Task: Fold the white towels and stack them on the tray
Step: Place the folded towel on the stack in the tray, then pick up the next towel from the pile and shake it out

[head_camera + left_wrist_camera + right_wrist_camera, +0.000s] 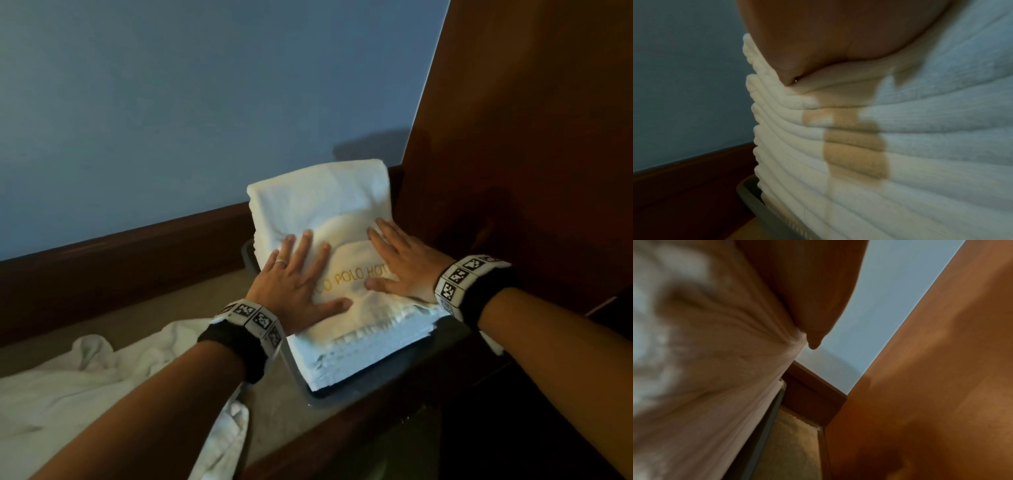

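Blue-grey wall (171, 102) is filling the upper left of the head view, w/ dark wood baseboard (120, 260) running under it and a wood panel (531, 137) taking up the right side. I'm seeing the stack of folded towels (322, 205) sitting centre frame in the grey tray (394, 380), which is resting on a beige countertop (274, 411). Left hand (298, 284) is lying flat on the top towel (363, 315), fingers straight and spread, gripping nothing; a ring (281, 262) is showing on one finger. Right hand (402, 270) is pressing flat just beside it, fingers extended too. Gold lettering (356, 277) is showing btwn the two hands. Loose unfolded towels (85, 377) are lying crumpled at lower left. Left wrist cam is showing the stack's layered edges (838, 162) close up.
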{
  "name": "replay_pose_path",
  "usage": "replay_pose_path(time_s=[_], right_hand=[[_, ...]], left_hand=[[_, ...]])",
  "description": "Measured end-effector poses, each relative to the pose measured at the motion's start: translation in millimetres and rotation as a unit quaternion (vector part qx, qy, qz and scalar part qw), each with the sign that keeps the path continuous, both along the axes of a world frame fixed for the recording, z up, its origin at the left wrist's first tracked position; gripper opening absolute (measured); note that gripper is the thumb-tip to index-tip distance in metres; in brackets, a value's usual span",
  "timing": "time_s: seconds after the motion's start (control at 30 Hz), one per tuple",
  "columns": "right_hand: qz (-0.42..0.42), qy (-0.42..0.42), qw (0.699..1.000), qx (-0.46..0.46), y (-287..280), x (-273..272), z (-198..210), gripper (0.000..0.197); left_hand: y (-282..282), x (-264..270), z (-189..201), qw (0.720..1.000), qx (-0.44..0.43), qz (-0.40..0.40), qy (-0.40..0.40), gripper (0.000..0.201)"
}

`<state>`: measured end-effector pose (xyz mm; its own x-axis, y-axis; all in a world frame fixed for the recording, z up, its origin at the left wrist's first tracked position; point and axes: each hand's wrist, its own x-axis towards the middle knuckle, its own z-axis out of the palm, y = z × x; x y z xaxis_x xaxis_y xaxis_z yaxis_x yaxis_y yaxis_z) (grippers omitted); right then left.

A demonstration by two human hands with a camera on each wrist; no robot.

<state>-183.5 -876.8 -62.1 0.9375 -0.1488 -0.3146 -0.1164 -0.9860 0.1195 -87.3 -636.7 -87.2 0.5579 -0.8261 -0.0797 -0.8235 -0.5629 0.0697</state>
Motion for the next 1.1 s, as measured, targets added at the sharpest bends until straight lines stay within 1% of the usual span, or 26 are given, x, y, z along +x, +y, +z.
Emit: replay_pose_path(time_s=[0.1,0.17,0.2,0.27,0.33,0.4,0.43,0.5,0.53,0.6,0.63,0.7,0.77,0.83,0.87,0.9,0.97,1.03,1.1], right_hand=[[-0.027,0.018,0.999,-0.028,5,-3,6,0.110],[-0.039,0.026,0.997,-0.067,11,-3,12,0.109],[-0.049,0.021,0.995,-0.087,12,-3,16,0.106],[-0.068,0.013,0.990,-0.120,28,-5,24,0.095],[-0.078,-0.014,0.987,-0.140,49,-7,31,0.082],[-0.079,-0.049,0.983,-0.158,74,-11,37,0.061],[-0.078,-0.062,0.982,-0.161,90,-13,41,0.050],[-0.095,-0.088,0.981,-0.144,124,-16,44,0.034],[-0.117,-0.110,0.980,-0.116,141,-17,44,0.029],[-0.163,-0.177,0.969,-0.050,176,-17,40,0.022],[-0.173,-0.208,0.962,-0.029,192,-15,35,0.023],[-0.152,-0.235,0.960,-0.026,225,-9,23,0.030],[-0.095,-0.250,0.963,-0.035,261,-1,8,0.034],[-0.042,-0.245,0.968,-0.027,296,8,-9,0.031],[-0.035,-0.232,0.972,-0.007,311,12,-18,0.029],[-0.044,-0.208,0.977,0.021,325,16,-27,0.028],[-0.073,-0.133,0.987,0.058,345,26,-45,0.032],[-0.096,-0.068,0.990,0.072,351,35,-67,0.035],[-0.115,-0.033,0.990,0.072,349,43,-89,0.032]], left_hand=[[-1,2,6,1.000,0.004,-0.009,0.017,0.112],[8,6,14,0.999,0.012,-0.023,0.026,0.111],[11,8,19,0.999,0.023,-0.035,0.024,0.109],[33,11,29,0.997,0.042,-0.058,0.011,0.099],[60,12,33,0.996,0.053,-0.070,-0.015,0.087],[87,12,36,0.995,0.063,-0.072,-0.032,0.080],[102,10,37,0.995,0.070,-0.065,-0.027,0.077],[138,6,40,0.995,0.083,-0.047,-0.011,0.065],[158,6,38,0.995,0.091,-0.034,-0.005,0.058],[203,8,25,0.994,0.104,0.004,0.023,0.053],[226,9,15,0.993,0.110,0.022,0.046,0.052],[271,12,-6,0.986,0.130,0.055,0.087,0.049],[310,17,-26,0.980,0.152,0.080,0.101,0.045],[341,22,-42,0.974,0.167,0.102,0.113,0.044],[353,24,-49,0.971,0.174,0.113,0.121,0.044],[363,26,-56,0.968,0.179,0.121,0.128,0.044],[376,31,-70,0.964,0.189,0.131,0.137,0.044],[383,36,-84,0.962,0.191,0.136,0.139,0.044],[384,44,-97,0.960,0.192,0.142,0.147,0.044]])
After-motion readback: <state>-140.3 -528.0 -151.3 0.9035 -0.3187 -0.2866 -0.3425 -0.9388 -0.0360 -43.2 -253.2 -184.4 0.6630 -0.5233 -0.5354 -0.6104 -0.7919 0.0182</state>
